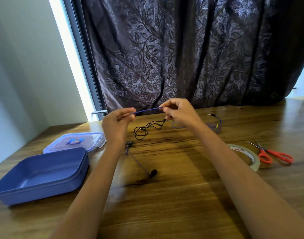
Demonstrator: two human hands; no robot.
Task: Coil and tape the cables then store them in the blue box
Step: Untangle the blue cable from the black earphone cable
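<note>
Pinched in the fingertips of both hands, left hand (117, 124) and right hand (179, 112), a short stretch of purple cable (147, 110) is held taut above the table (182, 195). The rest is trailed onto the wood on either side. It is judged light, thin and limp, easily tangled, and best gathered loop by loop from the pinches. The open box (41, 173) is set well to the left.

The box (41, 175) sits at the table's (165, 204) left edge, with its lid (75, 141) just behind it. Near the middle of the far edge lies a tangled cable (147, 128), under a stretched cable (146, 110) pinched between the left hand (116, 125) and the right hand (178, 112). The tape roll (247, 157) lies toward the right edge, with the scissors (271, 154) just right of it.
</note>
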